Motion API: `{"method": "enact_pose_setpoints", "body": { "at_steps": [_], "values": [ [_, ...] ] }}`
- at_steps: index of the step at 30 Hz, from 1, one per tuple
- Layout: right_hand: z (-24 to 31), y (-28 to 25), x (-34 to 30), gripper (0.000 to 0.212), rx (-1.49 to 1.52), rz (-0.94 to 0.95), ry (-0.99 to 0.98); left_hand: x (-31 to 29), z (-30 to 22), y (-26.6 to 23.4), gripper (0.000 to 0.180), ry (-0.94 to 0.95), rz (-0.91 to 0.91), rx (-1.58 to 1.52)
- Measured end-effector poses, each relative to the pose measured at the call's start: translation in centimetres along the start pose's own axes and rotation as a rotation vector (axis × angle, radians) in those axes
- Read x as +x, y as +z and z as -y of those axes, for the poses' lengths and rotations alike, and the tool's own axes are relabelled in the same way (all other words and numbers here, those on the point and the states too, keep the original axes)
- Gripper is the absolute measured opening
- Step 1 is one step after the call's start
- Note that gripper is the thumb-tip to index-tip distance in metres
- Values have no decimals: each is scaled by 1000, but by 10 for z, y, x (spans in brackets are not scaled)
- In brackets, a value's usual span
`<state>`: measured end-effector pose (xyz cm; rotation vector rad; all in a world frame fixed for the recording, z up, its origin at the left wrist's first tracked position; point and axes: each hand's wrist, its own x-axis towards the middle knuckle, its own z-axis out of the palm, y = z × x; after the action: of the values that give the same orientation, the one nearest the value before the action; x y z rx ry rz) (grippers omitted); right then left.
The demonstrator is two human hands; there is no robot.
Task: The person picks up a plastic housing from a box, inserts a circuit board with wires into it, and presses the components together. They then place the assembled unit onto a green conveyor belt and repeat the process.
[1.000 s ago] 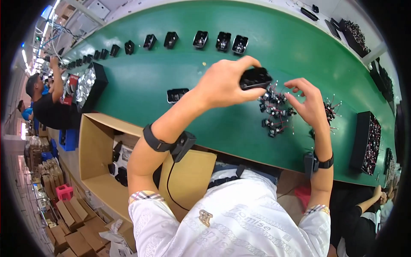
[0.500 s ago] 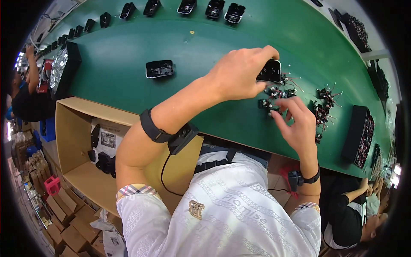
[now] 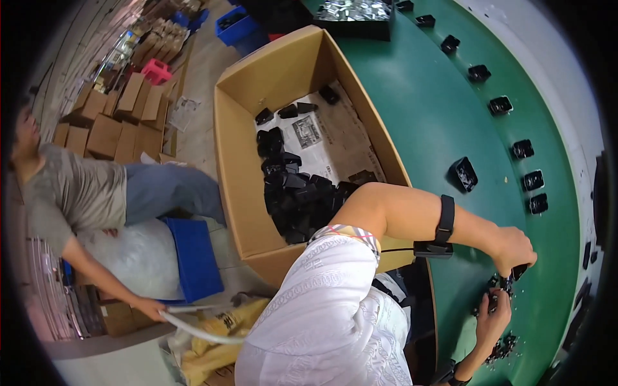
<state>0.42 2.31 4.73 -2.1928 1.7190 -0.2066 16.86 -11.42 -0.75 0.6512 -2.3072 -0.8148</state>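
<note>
In the head view, the scene has swung leftward, bringing the cardboard carton (image 3: pixel 248 186) toward the middle. The left hand (image 3: pixel 513 247) curls round a black plastic housing (image 3: pixel 520 270) over the green table (image 3: pixel 412 109); the right hand (image 3: pixel 496 318), fingers bent, meets small wired parts (image 3: pixel 505 283), its grip unclear. Black shells (image 3: pixel 299 199) fill part of the carton; a co-worker (image 3: pixel 96 186) is left.

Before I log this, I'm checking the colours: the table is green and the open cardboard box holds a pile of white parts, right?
Not quite: the head view shows the pile of parts in the open cardboard box is black; the table is green.
</note>
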Motion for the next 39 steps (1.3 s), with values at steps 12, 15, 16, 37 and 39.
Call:
{"method": "enact_pose_setpoints", "body": {
  "at_steps": [12, 15, 16, 37, 39],
  "values": [
    [-23, 1, -14, 21, 140, -112, 41, -11, -26, 0, 67, -87, 11, 61],
    [-41, 14, -21, 21, 218, -105, -19, -17, -35, 2, 70, -175, 0, 0],
    [-37, 14, -27, 20, 198, -89, -2, -14, -34, 10, 70, -160, 2, 5],
    [-91, 10, -77, 19, 540, -586, 13, 19, -48, 133, 43, -141, 249, -69],
    [-98, 13, -86, 19, 549, -673, 16, 19, -64, 147, 44, -120, 204, -160]
  ]
}}
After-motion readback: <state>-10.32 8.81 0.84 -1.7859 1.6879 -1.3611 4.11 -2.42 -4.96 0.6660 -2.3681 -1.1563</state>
